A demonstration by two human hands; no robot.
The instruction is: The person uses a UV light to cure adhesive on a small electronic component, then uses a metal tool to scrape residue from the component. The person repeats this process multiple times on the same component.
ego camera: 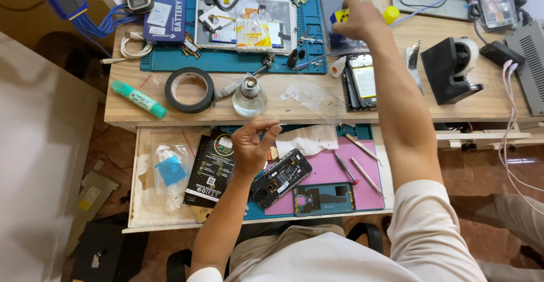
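So basically it's a phone repair setup seen from above, and both hands are busy in different spots. The left hand (252,140) hovers over the pull-out drawer (144,214) with thumb and fingertips pinched together, like it's got something tiny between them, but it's too small to make out, so I can't tell if the grip really has anything in it. Right below and just beside it lies the opened phone (281,177), insides up, half on the pink mat (328,171), which makes sense since the mat keeps little parts from rolling off. The blue back cover (324,197) sits close by on the same mat, with tweezers (362,147) laid out to the right, handy for the right side. The right hand (358,17) is stretched way out across the tabletop (283,86), closed around a yellow and blue object (340,16) near the far edge, next to a small yellow cap (391,14); can't say what it is exactly. Between the hands there's a glass bottle (249,96), a roll of black tape (190,89) and a second phone (362,81) lying open.
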